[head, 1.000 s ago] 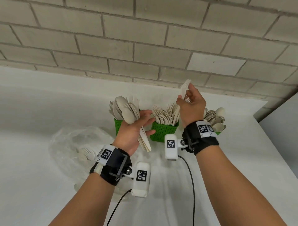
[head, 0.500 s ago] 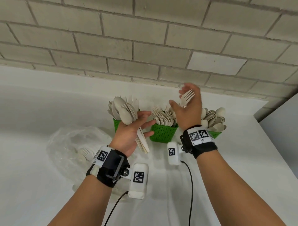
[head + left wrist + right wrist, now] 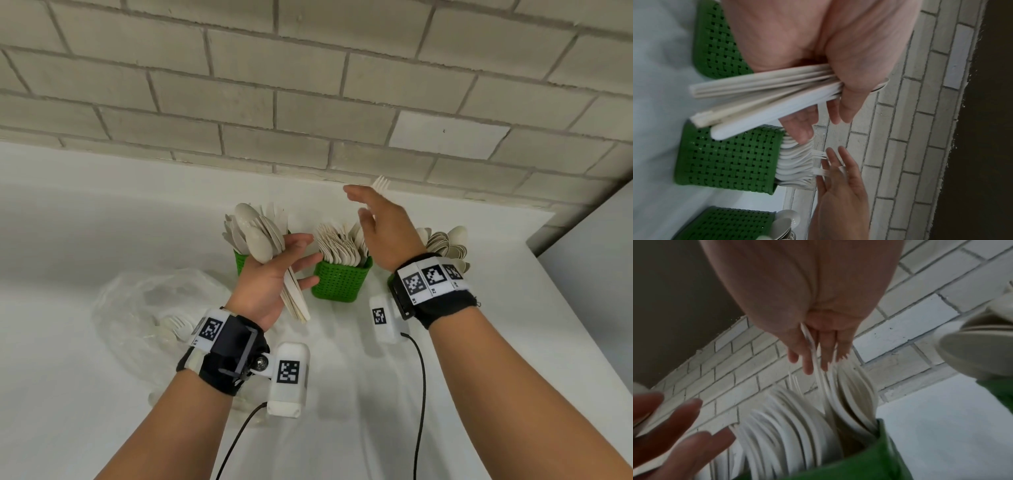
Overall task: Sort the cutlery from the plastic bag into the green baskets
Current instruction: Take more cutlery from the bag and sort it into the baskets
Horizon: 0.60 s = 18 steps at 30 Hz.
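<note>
Right hand (image 3: 383, 229) fingers loose around fork (image 3: 381, 183) | left hand (image 3: 270, 277) clutches bundle (image 3: 764, 94) | drop your fork handle-first into middle basket (image 3: 340, 281)

Head view looks down and forward from above both forearms, taking in the left hand (image 3: 274, 274), the right hand (image 3: 383, 226) and the middle green basket (image 3: 342, 282) between them, brick wall (image 3: 308, 102) beyond. Left wrist view sits tight under the palm, rolled sideways, looking along the fingers (image 3: 801, 128) at that same basket, close. Right wrist view also hugs the palm, looking past the fingers (image 3: 807, 360) down into it. All three share the middle basket and wall.
</note>
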Available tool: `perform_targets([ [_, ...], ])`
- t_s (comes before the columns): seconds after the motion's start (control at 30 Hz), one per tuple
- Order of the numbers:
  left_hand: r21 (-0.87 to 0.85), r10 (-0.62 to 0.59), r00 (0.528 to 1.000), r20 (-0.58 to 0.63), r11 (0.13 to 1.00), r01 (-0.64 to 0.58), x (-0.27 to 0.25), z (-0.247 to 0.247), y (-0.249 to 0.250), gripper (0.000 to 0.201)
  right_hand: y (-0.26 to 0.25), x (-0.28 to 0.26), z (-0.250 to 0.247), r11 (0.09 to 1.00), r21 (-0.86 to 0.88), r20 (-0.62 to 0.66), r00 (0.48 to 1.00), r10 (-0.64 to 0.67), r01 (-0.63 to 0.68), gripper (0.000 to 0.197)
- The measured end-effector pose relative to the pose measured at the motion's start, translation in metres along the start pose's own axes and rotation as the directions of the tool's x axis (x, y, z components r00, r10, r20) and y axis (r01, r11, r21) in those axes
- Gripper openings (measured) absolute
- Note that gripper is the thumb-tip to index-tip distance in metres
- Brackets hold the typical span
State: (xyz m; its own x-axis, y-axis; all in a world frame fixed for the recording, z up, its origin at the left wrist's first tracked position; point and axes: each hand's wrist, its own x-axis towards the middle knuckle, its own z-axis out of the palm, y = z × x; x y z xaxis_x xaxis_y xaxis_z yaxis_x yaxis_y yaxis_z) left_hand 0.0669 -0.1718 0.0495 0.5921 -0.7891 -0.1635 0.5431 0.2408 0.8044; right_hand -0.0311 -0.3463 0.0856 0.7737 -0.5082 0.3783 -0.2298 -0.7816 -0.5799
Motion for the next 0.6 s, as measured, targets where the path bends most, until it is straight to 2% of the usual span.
perform_targets([
  [0.03, 0.001, 0.002, 1.000, -0.002, 1.000, -0.002, 0.000, 0.000, 0.000, 0.041, 0.000, -0.002, -0.001, 1.000, -0.001, 0.015, 1.000, -0.010, 0.010, 0.045],
  [0.13, 0.007, 0.005, 1.000, -0.004, 1.000, -0.005, -0.002, -0.002, 0.002, 0.034, -0.007, -0.003, -0.013, 0.995, 0.007, -0.113, 0.989, -0.094, 0.096, 0.046],
  [0.2, 0.015, 0.009, 1.000, -0.001, 1.000, -0.009, -0.002, -0.002, 0.003, 0.034, -0.012, -0.006, -0.020, 0.989, 0.002, -0.152, 0.978, -0.143, 0.145, 0.047],
  [0.3, 0.015, 0.012, 1.000, -0.004, 1.000, -0.012, -0.003, 0.000, 0.003, 0.043, -0.018, -0.015, -0.023, 0.991, -0.038, -0.025, 0.991, -0.133, 0.132, 0.060],
  [0.37, 0.013, 0.012, 1.000, -0.006, 1.000, -0.012, -0.003, 0.002, 0.003, 0.044, -0.016, -0.020, -0.015, 0.989, -0.135, 0.129, 0.991, -0.039, 0.056, 0.078],
  [0.43, 0.014, 0.008, 1.000, -0.001, 1.000, -0.008, -0.004, 0.003, 0.002, 0.041, -0.009, -0.030, -0.004, 0.975, -0.221, 0.184, 0.982, 0.041, 0.001, 0.082],
  [0.47, 0.015, 0.007, 1.000, 0.002, 1.000, -0.007, -0.004, 0.003, 0.002, 0.039, -0.007, -0.034, -0.002, 0.976, -0.219, 0.140, 0.990, 0.033, -0.002, 0.080],
  [0.53, 0.019, 0.010, 1.000, 0.009, 1.000, -0.010, -0.003, 0.003, 0.002, 0.034, -0.006, -0.037, -0.007, 0.987, -0.161, -0.040, 0.999, -0.027, 0.021, 0.074],
  [0.6, 0.024, 0.011, 1.000, 0.014, 1.000, -0.012, -0.003, 0.002, 0.002, 0.031, -0.002, -0.036, -0.009, 0.988, -0.152, -0.175, 0.983, -0.060, 0.033, 0.068],
])
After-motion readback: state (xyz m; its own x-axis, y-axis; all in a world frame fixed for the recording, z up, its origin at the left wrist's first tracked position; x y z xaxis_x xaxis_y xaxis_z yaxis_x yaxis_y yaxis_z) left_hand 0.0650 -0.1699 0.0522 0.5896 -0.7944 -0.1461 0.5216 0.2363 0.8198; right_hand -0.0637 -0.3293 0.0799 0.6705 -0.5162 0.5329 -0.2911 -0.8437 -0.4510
